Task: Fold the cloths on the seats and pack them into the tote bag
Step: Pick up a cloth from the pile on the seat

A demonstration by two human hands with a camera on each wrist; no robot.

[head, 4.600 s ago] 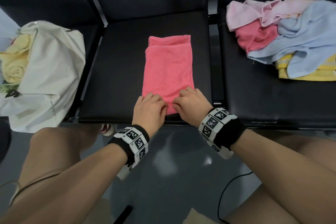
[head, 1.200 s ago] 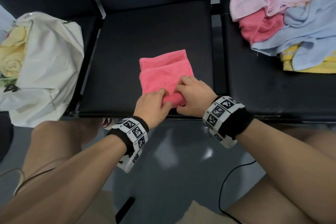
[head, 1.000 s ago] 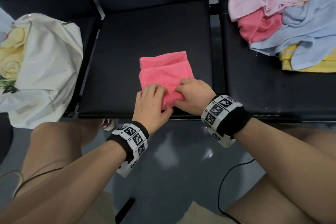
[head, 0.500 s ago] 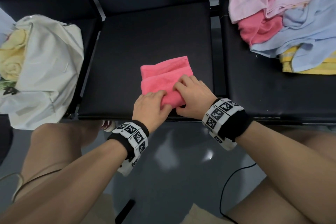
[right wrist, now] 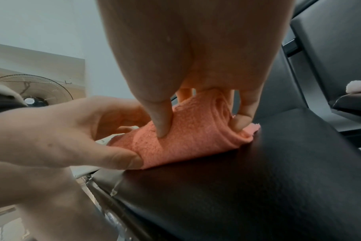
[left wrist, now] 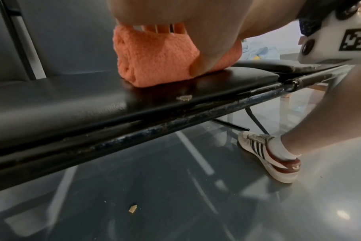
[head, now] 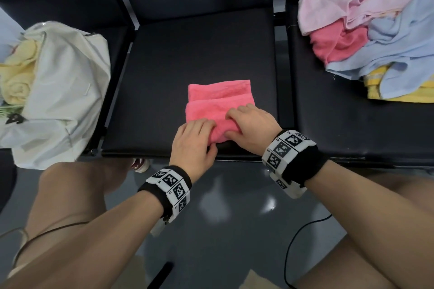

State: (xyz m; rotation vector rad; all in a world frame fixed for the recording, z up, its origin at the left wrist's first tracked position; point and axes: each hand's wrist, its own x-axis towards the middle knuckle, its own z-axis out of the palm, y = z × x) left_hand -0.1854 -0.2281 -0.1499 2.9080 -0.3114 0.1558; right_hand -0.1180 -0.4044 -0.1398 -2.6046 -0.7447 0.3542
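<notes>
A coral-pink cloth (head: 218,103) lies on the middle black seat (head: 199,49), its near end rolled up into a thick roll (right wrist: 188,135). My left hand (head: 192,141) grips the roll's left part, thumb at the near side. My right hand (head: 251,124) grips the right part with curled fingers and thumb pressing in. In the left wrist view the roll (left wrist: 155,60) sits under my fingers near the seat's front edge. A cream tote bag (head: 63,91) slumps on the left seat, with a rolled yellow cloth (head: 16,80) inside.
A heap of loose cloths (head: 380,37), pink, coral, pale blue and yellow, lies on the right seat (head: 352,124). My knees sit close below the seats' front edge. A black cable (head: 303,239) runs over the grey floor. A fan (right wrist: 33,93) stands far left.
The long flat cloth has been rolled from its near end away from me. Over the last second the roll grew thicker and the flat part ahead of it shorter.
</notes>
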